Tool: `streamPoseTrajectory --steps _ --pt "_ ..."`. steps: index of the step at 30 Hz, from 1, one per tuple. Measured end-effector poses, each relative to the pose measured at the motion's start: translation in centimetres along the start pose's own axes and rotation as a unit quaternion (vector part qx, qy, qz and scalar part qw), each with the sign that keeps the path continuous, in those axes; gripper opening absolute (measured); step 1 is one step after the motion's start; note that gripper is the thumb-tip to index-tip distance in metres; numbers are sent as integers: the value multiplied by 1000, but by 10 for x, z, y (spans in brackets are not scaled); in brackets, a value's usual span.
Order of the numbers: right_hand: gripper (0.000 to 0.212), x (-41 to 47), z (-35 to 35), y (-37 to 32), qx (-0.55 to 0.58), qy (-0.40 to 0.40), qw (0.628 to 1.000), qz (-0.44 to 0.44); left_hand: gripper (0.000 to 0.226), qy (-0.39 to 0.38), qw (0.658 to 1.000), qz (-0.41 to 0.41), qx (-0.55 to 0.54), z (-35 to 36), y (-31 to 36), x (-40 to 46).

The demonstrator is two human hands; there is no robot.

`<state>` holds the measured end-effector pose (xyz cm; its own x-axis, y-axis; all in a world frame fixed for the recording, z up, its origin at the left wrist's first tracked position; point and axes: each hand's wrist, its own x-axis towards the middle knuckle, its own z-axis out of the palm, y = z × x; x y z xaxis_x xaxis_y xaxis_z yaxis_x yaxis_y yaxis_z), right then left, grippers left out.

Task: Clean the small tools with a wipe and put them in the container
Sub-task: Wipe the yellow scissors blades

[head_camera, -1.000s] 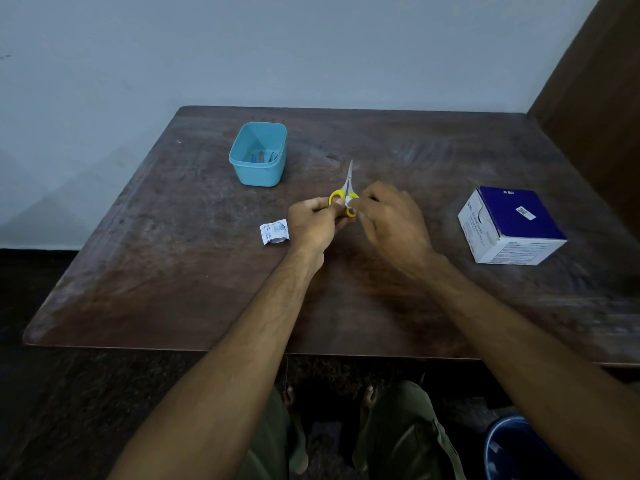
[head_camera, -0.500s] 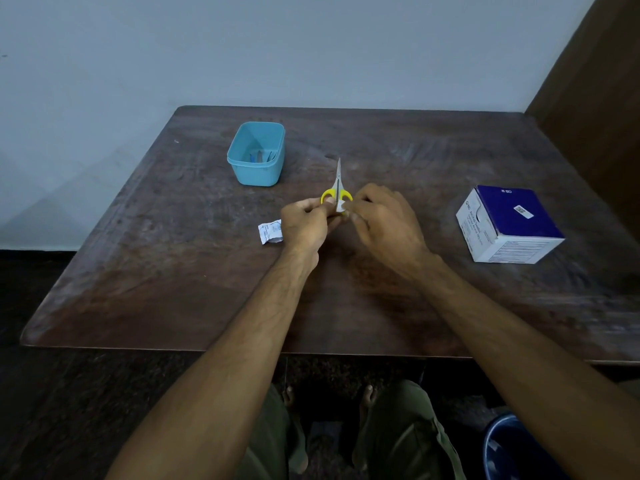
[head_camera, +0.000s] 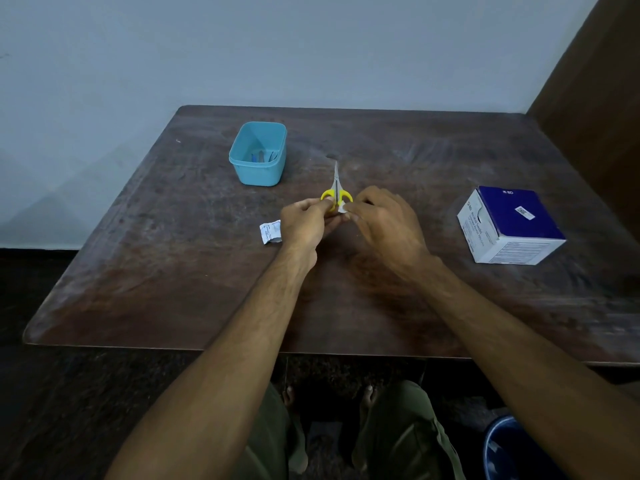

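Small scissors [head_camera: 335,188] with yellow handles and closed silver blades point away from me at the middle of the table. My left hand [head_camera: 305,224] grips their handles from the left. My right hand [head_camera: 384,220] pinches a small white wipe [head_camera: 342,208] against the right handle. The light blue container [head_camera: 258,153] stands at the back left, apart from both hands, with a few small tools lying in its bottom.
A torn white wipe wrapper [head_camera: 270,231] lies just left of my left hand. A blue and white box [head_camera: 509,226] sits at the right of the dark wooden table [head_camera: 173,271]. A blue bin [head_camera: 509,448] stands on the floor at bottom right.
The scissors have turned from leaning right to pointing straight away from me. Both hands stayed together at the handles, shifting slightly.
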<state>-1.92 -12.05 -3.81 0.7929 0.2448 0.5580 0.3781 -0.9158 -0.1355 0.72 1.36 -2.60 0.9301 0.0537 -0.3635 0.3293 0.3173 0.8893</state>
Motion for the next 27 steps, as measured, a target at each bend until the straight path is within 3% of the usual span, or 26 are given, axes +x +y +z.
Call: streamPoseTrajectory --steps 7,11,20,24,27 --pt "39 -1 -3 -8 33 3 997 67 12 -41 999 -10 -14 -2 4 -1" --pt "22 -1 -3 -11 56 -22 992 113 13 -46 999 -5 -13 -2 2 -1" --pt "15 4 -3 -12 112 -7 976 186 14 -106 994 -17 -22 -3 2 1" --pt "12 3 -4 -13 213 27 946 243 28 -122 992 -29 7 -4 7 5" --pt "11 4 -7 -17 345 32 882 319 19 -111 993 -16 23 -2 6 9"
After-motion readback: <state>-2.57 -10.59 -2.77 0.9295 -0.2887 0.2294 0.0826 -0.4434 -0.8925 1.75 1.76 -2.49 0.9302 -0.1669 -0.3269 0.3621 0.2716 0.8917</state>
